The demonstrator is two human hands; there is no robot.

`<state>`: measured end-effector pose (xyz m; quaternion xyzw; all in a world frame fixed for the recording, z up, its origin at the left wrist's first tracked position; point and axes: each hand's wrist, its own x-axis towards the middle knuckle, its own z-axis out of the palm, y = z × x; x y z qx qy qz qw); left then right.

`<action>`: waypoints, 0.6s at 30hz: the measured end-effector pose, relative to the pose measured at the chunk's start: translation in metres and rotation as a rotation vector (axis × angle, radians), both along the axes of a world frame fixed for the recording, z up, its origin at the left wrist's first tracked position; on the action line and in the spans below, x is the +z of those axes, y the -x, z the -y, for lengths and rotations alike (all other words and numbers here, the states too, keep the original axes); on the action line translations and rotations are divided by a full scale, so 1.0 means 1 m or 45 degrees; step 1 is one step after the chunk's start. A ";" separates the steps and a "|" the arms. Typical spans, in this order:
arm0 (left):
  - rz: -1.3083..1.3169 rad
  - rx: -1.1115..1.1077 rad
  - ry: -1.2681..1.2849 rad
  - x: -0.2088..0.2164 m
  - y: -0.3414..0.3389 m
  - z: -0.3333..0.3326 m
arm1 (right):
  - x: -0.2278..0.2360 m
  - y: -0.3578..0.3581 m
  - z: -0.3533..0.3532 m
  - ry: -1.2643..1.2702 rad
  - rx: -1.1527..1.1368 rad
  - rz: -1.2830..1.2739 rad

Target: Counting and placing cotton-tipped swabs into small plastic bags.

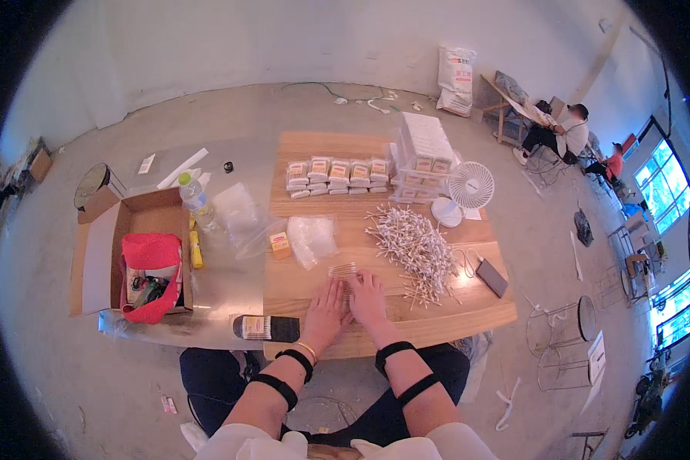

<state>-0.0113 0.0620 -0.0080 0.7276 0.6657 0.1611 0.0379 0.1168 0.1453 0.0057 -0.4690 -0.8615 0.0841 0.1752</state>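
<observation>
Near the table's front edge (406, 340), a row of swabs (343, 270) runs away between left hand (326, 310) and right hand (369, 300); whether the fingers clamp, I cannot tell.

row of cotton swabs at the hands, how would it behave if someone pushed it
The row of cotton swabs would probably splay apart rather than slide as one piece, since no band shows around it. It is likely very light, being just slim sticks side by side. Single swabs may roll, as the sticks look thin and straight.
</observation>
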 end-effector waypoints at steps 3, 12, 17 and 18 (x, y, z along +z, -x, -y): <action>-0.055 -0.027 0.063 -0.001 -0.002 0.006 | -0.003 -0.007 0.006 0.003 0.008 -0.035; -0.061 -0.114 0.038 0.000 0.002 0.048 | -0.002 -0.020 0.049 -0.034 0.132 -0.201; -0.049 -0.108 0.032 0.000 0.001 0.059 | -0.001 -0.010 0.037 0.111 -0.033 -0.325; -0.059 -0.099 0.014 -0.003 0.002 0.059 | 0.001 -0.002 0.032 0.091 -0.078 -0.374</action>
